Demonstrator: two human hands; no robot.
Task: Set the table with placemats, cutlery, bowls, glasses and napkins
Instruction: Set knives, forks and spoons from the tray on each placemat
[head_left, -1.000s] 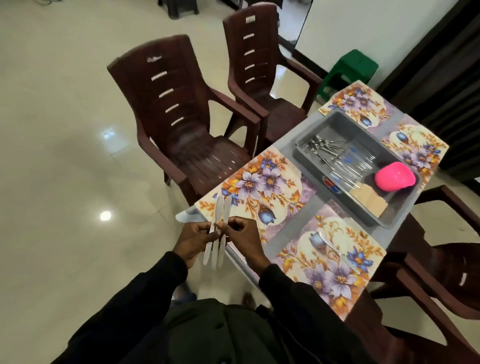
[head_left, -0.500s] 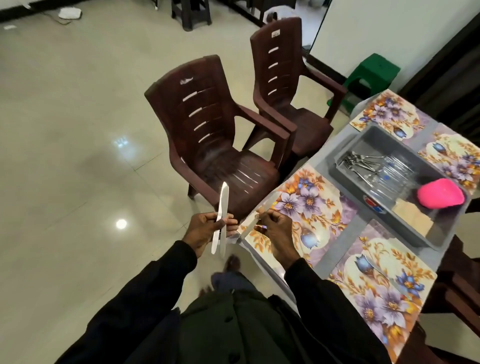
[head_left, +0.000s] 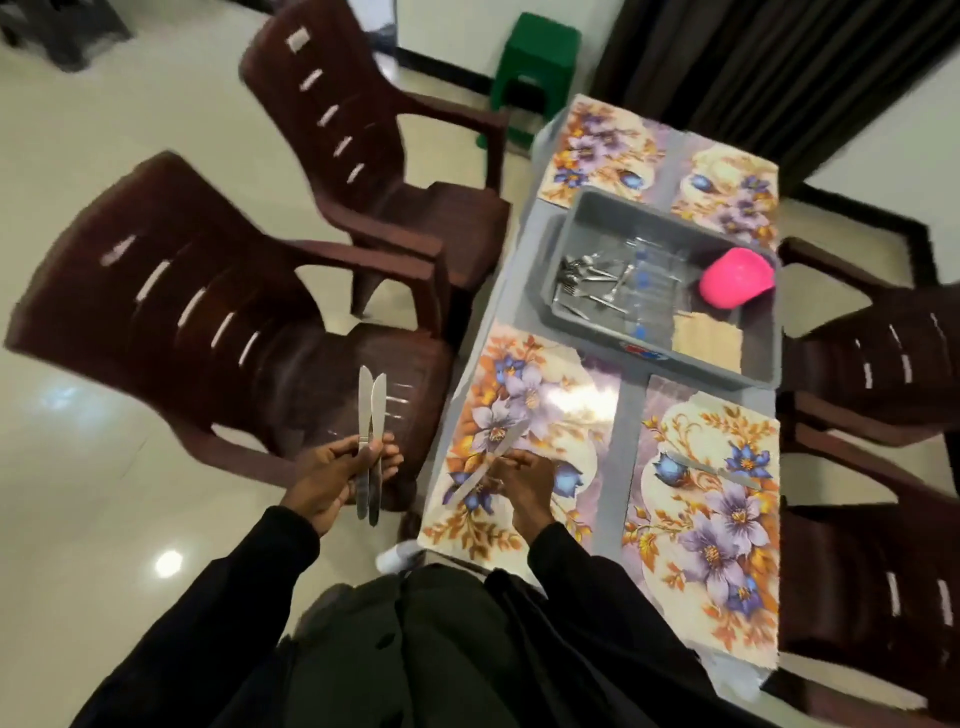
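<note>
- Nearest the camera, two black sleeves reach forward over dark clothing.
- The left hand (head_left: 332, 475) is closed around two plain steel table knives (head_left: 370, 441), held upright side by side, blades up, off the table's left edge above a dark brown plastic armchair (head_left: 208, 312).
- The right hand (head_left: 519, 480) pinches a third steel knife (head_left: 485, 465) between curled fingers; it lies slanted low over the near left floral placemat (head_left: 524, 415). Whether it touches the mat cannot be told.
- Beside it, the near right floral placemat (head_left: 711, 519) carries one steel knife (head_left: 714, 470) lying flat.
- The grey table top (head_left: 631, 410) shows between the mats.
- Further on, a grey plastic tub (head_left: 670, 283) holds loose cutlery, a pink bowl (head_left: 737, 280) and tan napkins (head_left: 706, 340).
- Beyond it lie two more floral placemats (head_left: 602, 148).
- The room has a glossy cream tiled floor (head_left: 78, 493), more brown chairs, a green plastic stool (head_left: 537, 65) and dark curtains (head_left: 769, 67).
</note>
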